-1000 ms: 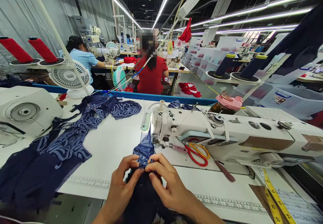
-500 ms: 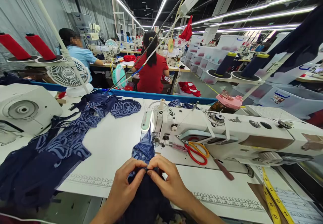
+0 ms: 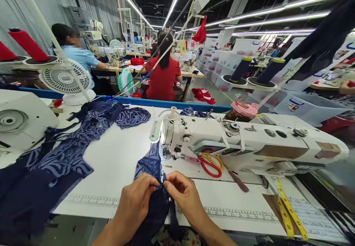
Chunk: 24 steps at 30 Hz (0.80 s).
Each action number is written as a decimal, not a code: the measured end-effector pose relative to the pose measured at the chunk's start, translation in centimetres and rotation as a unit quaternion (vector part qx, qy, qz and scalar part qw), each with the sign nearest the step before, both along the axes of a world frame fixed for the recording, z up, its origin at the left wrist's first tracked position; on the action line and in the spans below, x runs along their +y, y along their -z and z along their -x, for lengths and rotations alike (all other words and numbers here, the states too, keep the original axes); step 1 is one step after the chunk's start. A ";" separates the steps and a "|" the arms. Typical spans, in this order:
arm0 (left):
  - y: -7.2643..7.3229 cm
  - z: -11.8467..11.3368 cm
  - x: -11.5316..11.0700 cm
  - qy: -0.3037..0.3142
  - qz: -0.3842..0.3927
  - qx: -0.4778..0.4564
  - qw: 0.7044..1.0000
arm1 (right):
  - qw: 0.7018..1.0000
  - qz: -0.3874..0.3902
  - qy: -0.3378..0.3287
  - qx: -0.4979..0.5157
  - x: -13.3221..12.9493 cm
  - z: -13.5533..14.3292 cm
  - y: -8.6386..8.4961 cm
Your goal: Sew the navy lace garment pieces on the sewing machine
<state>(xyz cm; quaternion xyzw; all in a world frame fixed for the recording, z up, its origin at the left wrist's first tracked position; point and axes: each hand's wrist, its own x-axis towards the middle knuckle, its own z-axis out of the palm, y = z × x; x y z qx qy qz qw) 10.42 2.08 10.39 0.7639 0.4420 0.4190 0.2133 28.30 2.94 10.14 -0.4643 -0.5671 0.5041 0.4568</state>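
Navy patterned fabric (image 3: 148,166) runs from under the needle area of a white sewing machine (image 3: 205,135) down over the table's front edge. My left hand (image 3: 138,198) pinches this fabric between thumb and fingers. Just to its right, my right hand (image 3: 184,198) pinches a narrow navy strip (image 3: 164,179), a small gap from the left fingertips. Both hands are in front of the machine's needle end, whose lamp is lit. Red and yellow handled scissors (image 3: 210,164) lie beneath the machine arm.
More navy patterned garments (image 3: 69,142) spread over the table's left side. A brown-handled tool (image 3: 239,181) and yellow measuring tape (image 3: 285,211) lie right. A white fan (image 3: 66,79) stands behind. Beyond are a person in red (image 3: 163,76) and another in light blue (image 3: 79,59).
My hands, earlier fingertip to fingertip on the fabric, are now slightly apart, with a narrow strip showing in the right fingers. The whole view has shifted a little.
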 end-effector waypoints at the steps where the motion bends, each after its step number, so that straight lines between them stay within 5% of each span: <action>1: -0.1 0.0 0.0 0.000 -0.017 0.011 1.000 | 1.000 -0.021 0.000 -0.011 0.0 0.1 -0.1; 8: -0.1 0.3 0.3 -0.020 -0.080 0.037 0.996 | 0.989 -0.136 -0.017 -0.052 0.1 0.2 -0.7; 24: -0.4 0.5 0.3 0.007 -0.018 -0.031 0.999 | 0.957 -0.238 -0.087 -0.139 0.3 -0.8 -2.0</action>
